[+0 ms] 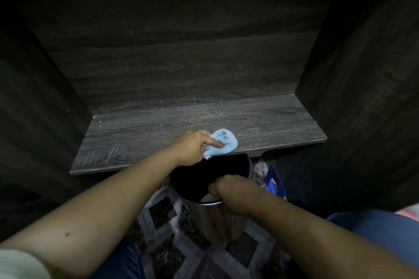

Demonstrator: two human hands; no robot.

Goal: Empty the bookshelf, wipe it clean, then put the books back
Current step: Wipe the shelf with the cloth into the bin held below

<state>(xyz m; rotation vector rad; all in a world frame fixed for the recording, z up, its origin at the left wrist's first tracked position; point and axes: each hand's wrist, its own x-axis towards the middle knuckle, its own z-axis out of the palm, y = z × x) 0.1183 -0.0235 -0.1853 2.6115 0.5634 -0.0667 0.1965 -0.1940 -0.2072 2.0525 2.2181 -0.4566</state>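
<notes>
Left hand (192,147) grips a light blue cloth (223,142), which is bunched under the fingers, with one finger laid across its top. The cloth lies on the front edge of the shelf board (147,136), right of centre, and its lower corner overhangs that edge. Right hand (231,190) is curled over the near rim of a cylindrical metal bin (210,222) and clamps the rim between fingers and thumb. The bin stands upright in front of the shelf board and below its edge. Its open mouth sits directly under the cloth and its far rim reaches beneath the board. A pale patch shows inside the bin just beside the right hand; what it is cannot be determined. The two hands are apart, the left one higher and farther from the camera. The bookshelf compartment is made of dark wood-grain panels: a back panel (181,63), a left side panel (34,97) and a right side panel (362,75). Faint pale scuff marks show on the board surface behind the cloth. The bin base rests on a patterned tile floor (163,244). A blue object (273,183) stands on the floor right of the bin, partly under the board; its identity cannot be determined. Blue trousers (374,229) show at the lower right and a pale sleeve (18,265) at the lower left corner.
</notes>
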